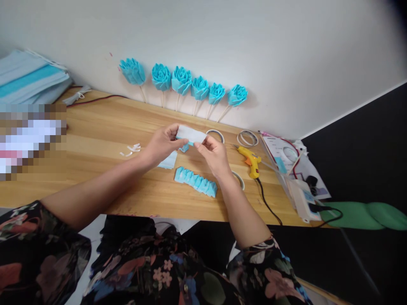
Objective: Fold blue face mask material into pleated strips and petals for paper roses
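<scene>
Between my two hands, above the wooden table, is a small white sheet (191,134) with a light blue lower edge. My left hand (163,144) pinches its left end, thumb in front. At the right end my right hand (214,153) pinches it the same way. Below them a row of folded light blue pieces (195,181) lies on the table. A flat pale blue sheet (168,161) rests just under my left hand. Part of another blue piece (184,148) shows beneath the held sheet.
Several blue flowers on sticks (181,80) lean against the wall. A yellow glue gun (251,161) with its black cord lies right, near tape rolls (247,138) and a white power strip (303,201). White scraps (131,149) lie left. Stacked face masks (32,80) stand far left.
</scene>
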`<state>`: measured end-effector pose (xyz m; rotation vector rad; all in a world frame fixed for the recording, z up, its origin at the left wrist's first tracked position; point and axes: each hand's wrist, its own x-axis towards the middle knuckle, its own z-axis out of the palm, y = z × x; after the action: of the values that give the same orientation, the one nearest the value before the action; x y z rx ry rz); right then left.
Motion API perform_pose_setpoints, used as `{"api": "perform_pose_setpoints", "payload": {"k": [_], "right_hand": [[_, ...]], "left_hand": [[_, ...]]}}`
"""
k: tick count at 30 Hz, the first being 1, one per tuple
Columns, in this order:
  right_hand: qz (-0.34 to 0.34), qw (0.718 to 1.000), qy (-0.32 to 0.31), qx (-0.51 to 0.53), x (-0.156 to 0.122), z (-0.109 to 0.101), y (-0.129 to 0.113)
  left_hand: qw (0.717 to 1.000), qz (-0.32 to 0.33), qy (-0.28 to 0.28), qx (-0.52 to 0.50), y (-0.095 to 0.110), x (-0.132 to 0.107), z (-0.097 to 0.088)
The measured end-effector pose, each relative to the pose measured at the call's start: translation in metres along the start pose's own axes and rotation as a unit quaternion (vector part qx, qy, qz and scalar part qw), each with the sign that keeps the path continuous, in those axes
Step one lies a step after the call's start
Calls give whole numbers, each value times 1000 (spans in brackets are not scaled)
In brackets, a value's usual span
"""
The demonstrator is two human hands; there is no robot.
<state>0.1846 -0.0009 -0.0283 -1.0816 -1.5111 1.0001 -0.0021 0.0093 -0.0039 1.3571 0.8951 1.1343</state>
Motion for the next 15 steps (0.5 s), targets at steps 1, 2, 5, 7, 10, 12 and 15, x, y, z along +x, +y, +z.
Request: {"api": "perform_pose_setpoints", "payload": {"k": [1,2,5,7,10,12,15], "right_hand": [[2,1000,-5,-5,0,0,1],[3,1000,-11,-9,0,0,1],[2,1000,-14,-19,-1,1,2],[-7,1000,-1,-19,-1,2,2],[-19,1000,9,0,-1,2,2],[-21,1000,5,9,-1,2,2],[-14,1000,-3,11,-1,3,1]], "left_hand": [[1000,8,3,-6,0,1,0],[1000,17,7,-12,0,1,0],[998,33,11,-48,1,1,1],[997,24,-19,-72,0,0,2],[995,-1,-67,-69,-1,-1,2],[997,-17,-64,-42,-2,-2,1],[999,-36,-33,-4,-2,-2,-2]]}}
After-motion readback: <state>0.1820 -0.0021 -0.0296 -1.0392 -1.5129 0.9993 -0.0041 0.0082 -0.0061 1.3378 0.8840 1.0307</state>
